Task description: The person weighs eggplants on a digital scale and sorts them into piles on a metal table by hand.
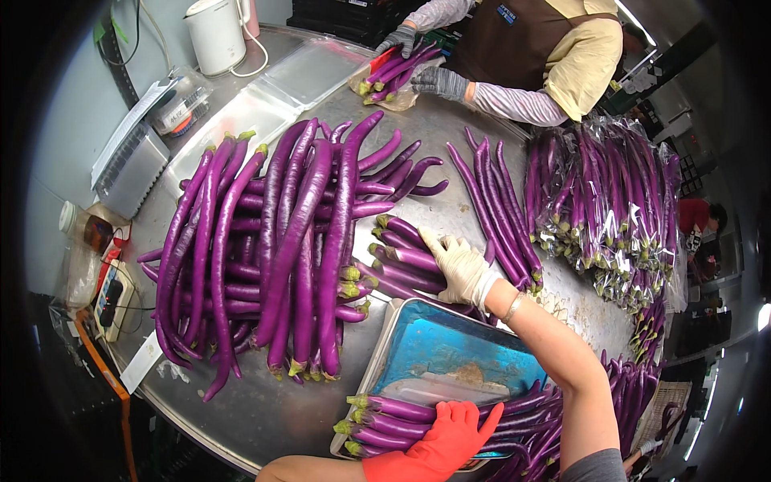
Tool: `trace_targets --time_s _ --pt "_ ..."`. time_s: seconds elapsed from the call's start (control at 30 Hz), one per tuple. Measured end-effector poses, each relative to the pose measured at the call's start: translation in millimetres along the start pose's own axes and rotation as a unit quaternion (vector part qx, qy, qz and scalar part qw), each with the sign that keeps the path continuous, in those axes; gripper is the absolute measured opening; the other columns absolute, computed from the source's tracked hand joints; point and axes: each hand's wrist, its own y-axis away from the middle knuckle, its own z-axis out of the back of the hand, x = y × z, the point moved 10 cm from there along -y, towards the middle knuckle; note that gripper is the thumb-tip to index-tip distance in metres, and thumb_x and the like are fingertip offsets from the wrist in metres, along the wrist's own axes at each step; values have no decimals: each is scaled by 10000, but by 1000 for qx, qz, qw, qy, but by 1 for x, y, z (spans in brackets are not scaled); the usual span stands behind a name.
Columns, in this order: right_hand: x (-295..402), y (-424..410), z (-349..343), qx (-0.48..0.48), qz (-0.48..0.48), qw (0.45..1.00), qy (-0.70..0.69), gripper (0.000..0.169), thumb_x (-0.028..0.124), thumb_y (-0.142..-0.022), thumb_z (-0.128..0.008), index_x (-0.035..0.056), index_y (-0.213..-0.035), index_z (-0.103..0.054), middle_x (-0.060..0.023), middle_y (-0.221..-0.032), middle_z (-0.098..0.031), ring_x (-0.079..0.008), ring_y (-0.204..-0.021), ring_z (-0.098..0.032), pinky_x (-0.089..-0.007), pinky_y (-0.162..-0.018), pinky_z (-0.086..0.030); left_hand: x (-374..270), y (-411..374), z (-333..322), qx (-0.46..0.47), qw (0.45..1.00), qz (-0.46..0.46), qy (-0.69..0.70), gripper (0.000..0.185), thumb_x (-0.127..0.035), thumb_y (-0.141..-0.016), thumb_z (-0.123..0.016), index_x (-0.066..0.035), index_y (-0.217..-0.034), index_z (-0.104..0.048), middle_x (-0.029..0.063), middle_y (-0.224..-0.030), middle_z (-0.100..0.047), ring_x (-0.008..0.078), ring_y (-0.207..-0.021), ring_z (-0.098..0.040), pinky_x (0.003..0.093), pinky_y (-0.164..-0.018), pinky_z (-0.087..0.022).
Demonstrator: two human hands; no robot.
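Observation:
My left hand [430, 443], in a red rubber glove, lies over several long purple eggplants [391, 422]. Their green stem ends point left. These eggplants rest across a shallow tray [446, 355] with a blue, stained bottom. Beyond the tray, my right hand [461, 265], in a whitish glove, grips a small bunch of eggplants [409, 256] on the metal table. Part of that bunch is hidden under the palm and fingers. Left of my right hand is a large crisscross pile of eggplants [295, 241].
Several loose eggplants [497, 205] lie beside bagged eggplants [602, 199] stacked at the right. Across the metal table [241, 416], a co-worker's gloved hands [443, 82] handle eggplants on a wrapper. Clear plastic bags [313, 72], an electric kettle [214, 36] and a power strip [114, 301] line the left side.

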Motion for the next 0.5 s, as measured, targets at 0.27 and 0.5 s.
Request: trace_targets --time_s 0.27,0.5 --pt "1 11 13 -53 -9 998 29 984 187 -730 -755 176 -1566 -238 -221 -1058 -611 -391 -961 -634 -465 -831 -534 6 -1 19 -38 998 -12 49 543 -184 -897 -498 -108 -1434 -492 209 -947 -584 324 -845 -529 496 -794 -420" --pt "-44 15 4 -59 -40 997 -39 827 243 -629 -836 42 -1353 -491 -224 -1042 -623 -399 -977 -629 -440 -852 -530 7 -1 37 7 998 -45 32 558 -190 -894 -502 -91 -1443 -480 213 -981 -585 323 -876 -533 490 -803 -429"
